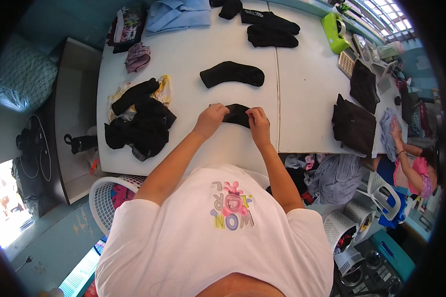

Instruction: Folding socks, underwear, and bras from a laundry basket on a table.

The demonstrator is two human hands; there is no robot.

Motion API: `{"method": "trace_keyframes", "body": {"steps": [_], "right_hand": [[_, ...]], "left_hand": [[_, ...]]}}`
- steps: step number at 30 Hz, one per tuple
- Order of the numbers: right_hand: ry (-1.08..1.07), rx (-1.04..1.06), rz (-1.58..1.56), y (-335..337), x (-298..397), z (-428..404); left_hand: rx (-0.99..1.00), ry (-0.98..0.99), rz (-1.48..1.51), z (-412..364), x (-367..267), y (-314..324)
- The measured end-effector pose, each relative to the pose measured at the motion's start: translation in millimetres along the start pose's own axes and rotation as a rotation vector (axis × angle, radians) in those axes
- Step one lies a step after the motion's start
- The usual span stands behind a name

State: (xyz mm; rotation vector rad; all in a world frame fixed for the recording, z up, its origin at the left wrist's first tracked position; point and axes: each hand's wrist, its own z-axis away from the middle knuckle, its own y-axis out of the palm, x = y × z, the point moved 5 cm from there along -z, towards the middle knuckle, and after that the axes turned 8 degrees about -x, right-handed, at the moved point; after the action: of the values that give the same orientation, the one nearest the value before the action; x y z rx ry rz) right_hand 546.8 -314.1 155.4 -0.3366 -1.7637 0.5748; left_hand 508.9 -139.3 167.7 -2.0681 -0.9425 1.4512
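Observation:
A black sock (pixel 236 115) lies flat on the white table (pixel 304 111) in front of me. My left hand (pixel 212 118) pinches its left end, and my right hand (pixel 259 124) grips it near the right end. Just beyond, a second black sock (pixel 232 73) rests on its own, curved and flat. To the left is a loose heap of black socks (pixel 145 126), partly over a yellow-and-white cloth (pixel 164 89). Farther back, black socks (pixel 273 31) lie together by the table seam.
Folded blue cloth (pixel 178 15) and a mauve bundle (pixel 138 58) sit at the back left. Folded dark garments (pixel 354 124) and a green tape dispenser (pixel 334 33) are on the right. A white laundry basket (pixel 102 202) stands below the left edge. Another person (pixel 412 163) handles cloth at far right.

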Motion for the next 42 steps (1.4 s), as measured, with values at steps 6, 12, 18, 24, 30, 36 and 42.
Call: {"method": "trace_keyframes", "body": {"steps": [6,12,18,24,30,36,42], "right_hand": [[-0.139,-0.045,0.174,9.5,-14.8,5.7],[-0.193,-0.138,0.390,-9.4,-11.4,13.4],[-0.163,-0.218,0.442,-24.5,-27.7,20.2],[-0.160,-0.138,0.520,-25.1,-22.1,7.2],[-0.061,-0.200,0.392,-39.1,-36.1,13.4],[0.362,-0.314,-0.079,-36.4,-53.3,12.3],[0.732,-0.398,-0.687,-14.5,-67.7,0.7]], "left_hand": [[0.128,0.031,-0.151,-4.4,7.6,19.3],[0.073,0.045,-0.261,-2.7,3.7,22.0],[0.125,-0.043,-0.268,-2.3,14.3,22.4],[0.162,-0.123,-0.185,-1.0,10.8,19.4],[0.123,-0.431,0.193,-9.2,20.0,-0.9],[-0.142,-0.813,0.812,-2.8,46.3,-2.4],[-0.323,-0.569,0.217,-7.6,43.4,-25.2]]}}
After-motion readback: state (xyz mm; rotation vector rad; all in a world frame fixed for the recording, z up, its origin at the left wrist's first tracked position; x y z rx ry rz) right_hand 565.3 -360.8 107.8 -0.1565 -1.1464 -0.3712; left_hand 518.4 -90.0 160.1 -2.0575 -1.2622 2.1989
